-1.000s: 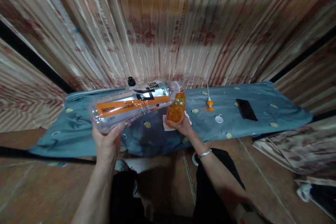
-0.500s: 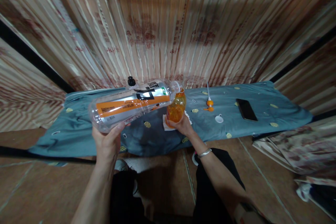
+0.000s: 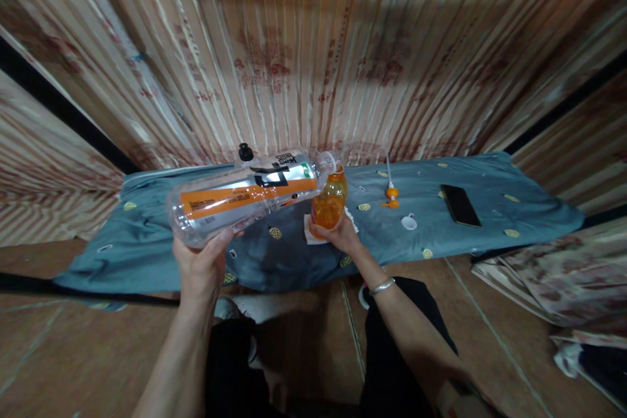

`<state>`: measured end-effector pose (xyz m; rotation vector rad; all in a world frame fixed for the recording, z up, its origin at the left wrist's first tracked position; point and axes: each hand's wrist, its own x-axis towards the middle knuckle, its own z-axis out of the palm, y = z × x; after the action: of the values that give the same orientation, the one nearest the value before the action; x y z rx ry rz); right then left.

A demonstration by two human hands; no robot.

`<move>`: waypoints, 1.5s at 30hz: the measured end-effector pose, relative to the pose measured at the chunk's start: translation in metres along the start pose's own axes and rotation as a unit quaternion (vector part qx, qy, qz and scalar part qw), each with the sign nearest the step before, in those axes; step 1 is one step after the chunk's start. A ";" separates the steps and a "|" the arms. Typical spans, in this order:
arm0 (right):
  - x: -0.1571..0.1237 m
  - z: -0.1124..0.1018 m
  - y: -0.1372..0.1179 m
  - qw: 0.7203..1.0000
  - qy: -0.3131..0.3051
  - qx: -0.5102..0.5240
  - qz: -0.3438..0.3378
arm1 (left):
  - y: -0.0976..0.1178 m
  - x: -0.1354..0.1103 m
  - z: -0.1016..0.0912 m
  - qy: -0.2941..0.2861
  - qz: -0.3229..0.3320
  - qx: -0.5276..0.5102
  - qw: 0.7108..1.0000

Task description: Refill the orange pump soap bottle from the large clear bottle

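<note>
My left hand (image 3: 200,264) grips the bottom end of a large clear plastic bottle (image 3: 245,196) with an orange and black label. The bottle lies almost level, its open mouth resting against the top of a small orange bottle (image 3: 329,204). My right hand (image 3: 340,233) is wrapped round the lower part of that small bottle, which stands on a white paper napkin (image 3: 309,232) on the blue-grey cloth (image 3: 441,235). A silver bracelet sits on my right wrist.
On the cloth lie a black bottle cap (image 3: 245,153) at the back, an orange pump head with a white tube (image 3: 390,192), a small white cap (image 3: 408,223) and a black phone (image 3: 459,204). A striped curtain hangs behind. Patterned fabric lies at the right.
</note>
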<state>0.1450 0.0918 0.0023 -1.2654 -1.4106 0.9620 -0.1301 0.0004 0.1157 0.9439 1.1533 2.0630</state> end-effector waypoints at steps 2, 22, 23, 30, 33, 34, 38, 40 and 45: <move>0.000 -0.001 0.000 1.000 -0.002 0.002 -0.001 | 0.002 0.000 0.002 0.006 -0.002 -0.010 1.000; 0.000 0.000 0.000 1.000 0.004 -0.007 0.006 | 0.003 0.003 0.003 0.010 -0.003 -0.025 1.000; 0.000 0.000 0.001 1.000 0.002 -0.008 0.007 | 0.003 0.003 0.002 0.006 -0.004 -0.020 1.000; 0.000 0.000 -0.001 1.000 -0.002 -0.015 0.011 | 0.005 0.001 0.001 0.014 -0.028 -0.024 0.999; 0.000 0.000 -0.002 1.000 -0.002 -0.023 0.013 | 0.004 0.001 0.001 0.023 -0.039 -0.029 0.999; 0.000 0.000 -0.002 1.000 -0.002 -0.025 0.011 | 0.004 0.002 0.000 0.025 -0.041 -0.031 0.998; 0.000 0.000 0.000 1.000 -0.008 -0.025 0.007 | 0.001 0.004 -0.004 0.014 -0.034 -0.021 0.999; 0.000 0.001 0.000 1.000 -0.015 -0.019 0.008 | 0.001 0.006 -0.005 0.004 -0.034 -0.018 0.999; 0.000 0.000 0.001 0.999 -0.012 -0.031 -0.002 | 0.007 0.010 -0.004 -0.007 -0.050 -0.019 0.999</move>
<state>0.1451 0.0923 0.0014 -1.2994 -1.4716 0.9398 -0.1400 0.0033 0.1239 0.8637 1.1268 1.9881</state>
